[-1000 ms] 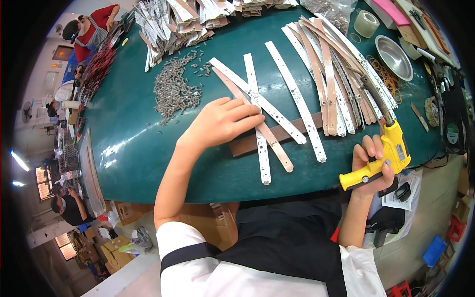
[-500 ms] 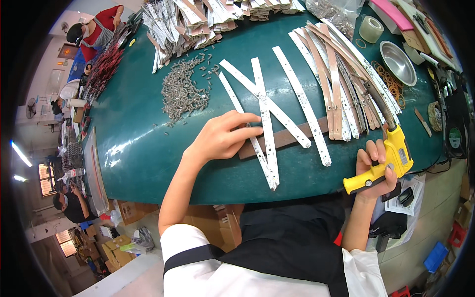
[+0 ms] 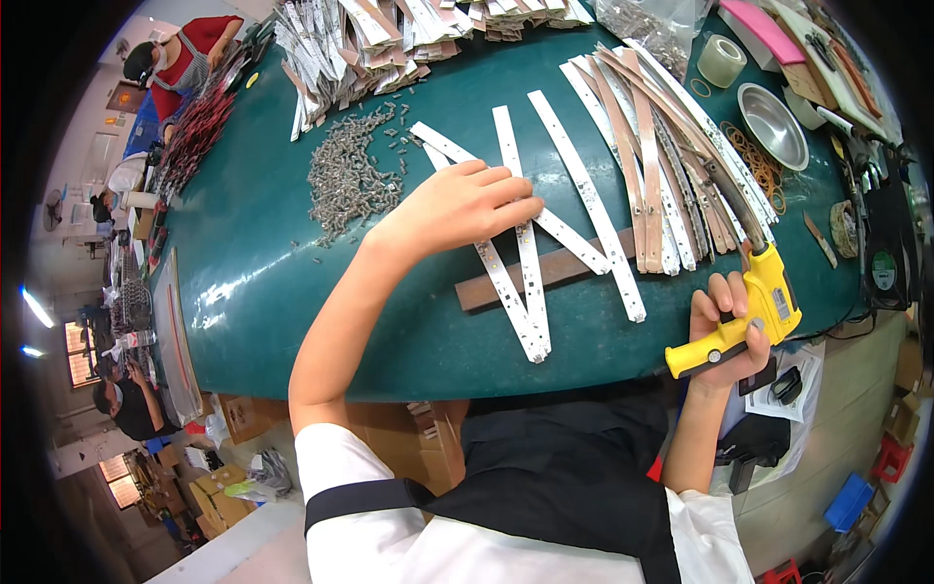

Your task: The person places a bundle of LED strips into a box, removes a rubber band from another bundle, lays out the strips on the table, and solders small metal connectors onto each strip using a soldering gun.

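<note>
My left hand (image 3: 465, 209) lies over several narrow white circuit-board strips (image 3: 503, 292) that overlap at angles on the green table. Its fingers are bent and closed about the place where a diagonal strip (image 3: 574, 242) crosses another; the thumb is hidden beneath. One more white strip (image 3: 589, 200) lies apart, to the right of that hand. A brown flat bar (image 3: 477, 295) runs under the strips. On the right, my right hand (image 3: 732, 326) grips a yellow pistol-shaped tool (image 3: 778, 292), fingers wrapped round its handle near the table's front edge.
Small metal screw-like pieces (image 3: 352, 180) form a pile left of the strips. White and brown strips (image 3: 671, 175) are heaped at right, with more (image 3: 370, 49) at the back. A metal bowl (image 3: 773, 125), rubber bands (image 3: 754, 161) and a tape roll (image 3: 722, 60) sit far right.
My left hand has moved farther from me, from the lower part of the strips up over their crossing. My right hand still grips the yellow tool. The whole view has shifted slightly.
</note>
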Demonstrator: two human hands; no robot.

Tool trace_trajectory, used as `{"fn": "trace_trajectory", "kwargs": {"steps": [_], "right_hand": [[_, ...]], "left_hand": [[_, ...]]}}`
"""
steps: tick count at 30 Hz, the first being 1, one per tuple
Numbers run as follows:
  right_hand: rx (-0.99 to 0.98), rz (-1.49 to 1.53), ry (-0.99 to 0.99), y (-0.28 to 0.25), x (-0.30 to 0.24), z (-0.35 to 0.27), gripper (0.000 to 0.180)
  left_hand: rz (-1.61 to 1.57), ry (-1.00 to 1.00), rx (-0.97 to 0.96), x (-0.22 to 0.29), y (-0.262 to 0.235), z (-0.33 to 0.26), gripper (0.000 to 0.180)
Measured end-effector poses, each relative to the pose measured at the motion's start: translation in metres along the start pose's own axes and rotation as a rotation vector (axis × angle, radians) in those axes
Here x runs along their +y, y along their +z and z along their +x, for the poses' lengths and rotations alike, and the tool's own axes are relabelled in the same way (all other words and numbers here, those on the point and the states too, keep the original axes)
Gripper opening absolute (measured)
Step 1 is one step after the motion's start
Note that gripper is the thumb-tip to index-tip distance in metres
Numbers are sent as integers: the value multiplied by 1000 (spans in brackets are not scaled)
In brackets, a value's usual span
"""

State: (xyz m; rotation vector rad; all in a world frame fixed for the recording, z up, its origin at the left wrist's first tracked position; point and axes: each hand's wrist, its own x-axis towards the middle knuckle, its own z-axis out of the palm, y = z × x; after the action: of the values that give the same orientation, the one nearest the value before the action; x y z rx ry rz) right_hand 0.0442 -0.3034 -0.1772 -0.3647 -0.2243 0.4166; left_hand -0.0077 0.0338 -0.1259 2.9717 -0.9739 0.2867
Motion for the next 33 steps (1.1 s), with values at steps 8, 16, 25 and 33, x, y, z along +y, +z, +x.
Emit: {"fn": "trace_trajectory", "kwargs": {"steps": [8, 16, 25, 33], "right_hand": [[-8, 38, 24, 5, -2, 1, 86], [14, -4, 9, 0, -2, 0, 87], [0, 36, 24, 5, -1, 2, 87], [-13, 48, 23, 5, -2, 1, 87]], "left_hand": [[71, 83, 91, -3, 5, 0, 33], [84, 121, 465, 9, 3, 9, 22], [-212, 6, 346, 34, 16, 7, 23], [-358, -278, -41, 44, 28, 29, 57]]}}
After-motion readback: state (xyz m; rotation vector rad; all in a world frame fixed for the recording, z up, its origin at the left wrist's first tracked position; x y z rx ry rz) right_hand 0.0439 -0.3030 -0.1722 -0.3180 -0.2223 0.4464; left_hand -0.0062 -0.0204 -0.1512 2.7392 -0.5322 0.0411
